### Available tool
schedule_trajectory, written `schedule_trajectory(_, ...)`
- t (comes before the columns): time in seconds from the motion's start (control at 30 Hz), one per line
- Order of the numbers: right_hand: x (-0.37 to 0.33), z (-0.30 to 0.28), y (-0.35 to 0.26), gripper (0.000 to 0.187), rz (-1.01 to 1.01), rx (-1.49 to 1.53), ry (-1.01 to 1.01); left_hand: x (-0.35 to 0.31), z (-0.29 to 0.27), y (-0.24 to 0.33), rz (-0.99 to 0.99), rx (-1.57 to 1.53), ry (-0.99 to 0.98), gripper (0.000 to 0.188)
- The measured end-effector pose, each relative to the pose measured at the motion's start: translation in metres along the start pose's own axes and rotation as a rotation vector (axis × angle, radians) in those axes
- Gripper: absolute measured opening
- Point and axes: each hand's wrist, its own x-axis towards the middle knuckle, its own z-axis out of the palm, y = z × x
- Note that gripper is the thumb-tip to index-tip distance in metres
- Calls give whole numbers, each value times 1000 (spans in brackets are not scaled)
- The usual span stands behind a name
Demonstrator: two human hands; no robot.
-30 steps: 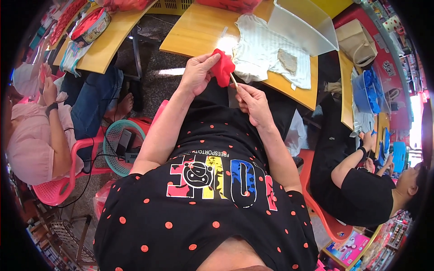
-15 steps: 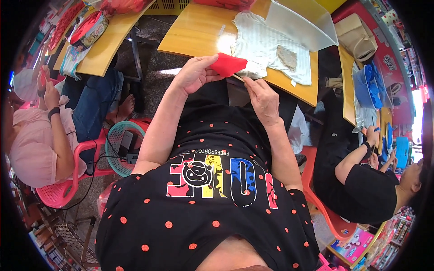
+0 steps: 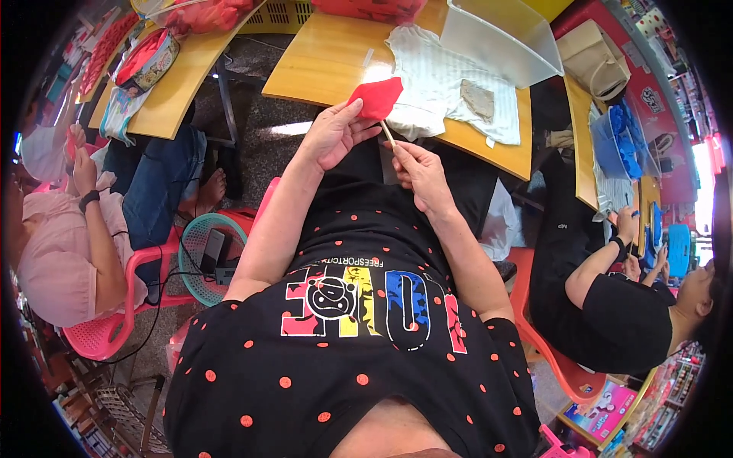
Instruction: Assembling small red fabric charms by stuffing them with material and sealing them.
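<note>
A small pointed piece of red fabric (image 3: pixel 381 98) is raised over the near edge of the table. My left hand (image 3: pixel 334 139) pinches its lower left corner between thumb and fingers. My right hand (image 3: pixel 421 172) grips a thin light-coloured stick (image 3: pixel 388 134), whose upper end meets the fabric's lower edge. Whether the stick goes inside the fabric or lies behind it, I cannot tell. Just beyond my hands, a white striped garment (image 3: pixel 424 80) is spread on the table, with a flat grey-beige piece (image 3: pixel 477 101) lying on it.
The wooden table (image 3: pixel 305 65) carries a translucent plastic bin (image 3: pixel 504 38) at its far right. A person in pink (image 3: pixel 61 237) sits at left, another in black (image 3: pixel 626 324) at right. A green basket (image 3: pixel 200 286) stands left of me; a blue-filled tub (image 3: pixel 617 145) is at right.
The red fabric has shifted slightly left and up and tilted more upright. My right hand has moved left and down, and more of the stick shows.
</note>
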Motion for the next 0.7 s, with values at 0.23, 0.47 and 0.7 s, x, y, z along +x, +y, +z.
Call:
schedule_trajectory(0.23,5,-12,-3,25,-21,47,49,0,-1,-1,28,-10,-32,32)
schedule_trajectory(0.47,1,-15,-7,25,15,-116,-63,-6,-7,23,-35,-107,44,32)
schedule_trajectory(0.7,2,-13,-4,22,37,-191,-38,-4,-5,13,18,192,100,29)
